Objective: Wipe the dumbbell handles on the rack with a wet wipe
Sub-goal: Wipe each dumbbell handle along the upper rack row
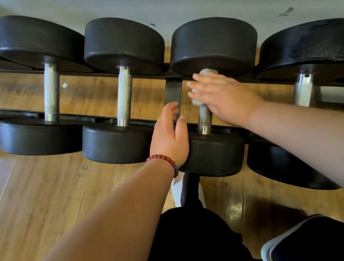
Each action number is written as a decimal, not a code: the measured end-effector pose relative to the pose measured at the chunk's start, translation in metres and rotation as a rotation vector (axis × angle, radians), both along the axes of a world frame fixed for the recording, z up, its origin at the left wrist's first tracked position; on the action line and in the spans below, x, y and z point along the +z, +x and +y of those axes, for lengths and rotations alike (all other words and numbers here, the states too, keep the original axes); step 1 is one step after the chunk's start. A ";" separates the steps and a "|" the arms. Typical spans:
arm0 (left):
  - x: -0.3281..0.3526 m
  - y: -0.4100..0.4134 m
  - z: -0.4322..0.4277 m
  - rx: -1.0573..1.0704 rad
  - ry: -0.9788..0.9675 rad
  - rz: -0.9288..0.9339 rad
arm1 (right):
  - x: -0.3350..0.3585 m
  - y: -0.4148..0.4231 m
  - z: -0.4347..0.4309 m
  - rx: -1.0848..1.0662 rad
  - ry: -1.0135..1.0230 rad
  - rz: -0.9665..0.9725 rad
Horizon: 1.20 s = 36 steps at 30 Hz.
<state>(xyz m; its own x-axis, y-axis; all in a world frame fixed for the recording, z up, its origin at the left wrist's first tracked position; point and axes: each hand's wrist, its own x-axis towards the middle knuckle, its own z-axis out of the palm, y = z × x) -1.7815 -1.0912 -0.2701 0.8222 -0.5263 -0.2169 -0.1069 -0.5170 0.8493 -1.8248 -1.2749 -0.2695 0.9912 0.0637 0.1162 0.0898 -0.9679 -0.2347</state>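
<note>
While the left hand (168,135) rests open on a black round-headed dumbbell (212,155), right hand (222,97), flat and unclenched, presses a crumpled grey wet wipe (207,72) onto its knurled steel handle (204,118).

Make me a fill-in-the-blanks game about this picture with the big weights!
1. The right hand presses a wipe against the ____ of a dumbbell.
2. The bead bracelet is on the ____ wrist.
3. The floor under the rack is made of ____.
4. The dumbbell's round ends are ____ in colour.

Missing words: handle, left, wood, black.
</note>
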 end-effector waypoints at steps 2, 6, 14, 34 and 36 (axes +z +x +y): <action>0.000 0.001 0.000 -0.003 0.005 0.007 | -0.005 -0.007 0.009 0.102 -0.010 0.084; -0.002 0.000 0.000 -0.006 0.017 0.006 | 0.002 -0.014 -0.001 0.235 -0.067 0.128; -0.002 0.001 -0.001 -0.020 0.100 -0.021 | 0.002 -0.007 0.016 0.082 -0.032 0.107; 0.005 -0.003 -0.010 0.064 0.003 0.070 | -0.003 -0.007 -0.004 -0.021 0.036 0.074; 0.005 -0.003 -0.009 0.060 -0.005 0.070 | -0.010 -0.015 0.008 0.015 0.095 0.049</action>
<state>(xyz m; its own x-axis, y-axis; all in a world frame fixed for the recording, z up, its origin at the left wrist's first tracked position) -1.7849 -1.1004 -0.2648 0.8350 -0.4782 -0.2722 -0.0164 -0.5161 0.8564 -1.8403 -1.2670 -0.2799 0.9948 0.0698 0.0737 0.0903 -0.9397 -0.3299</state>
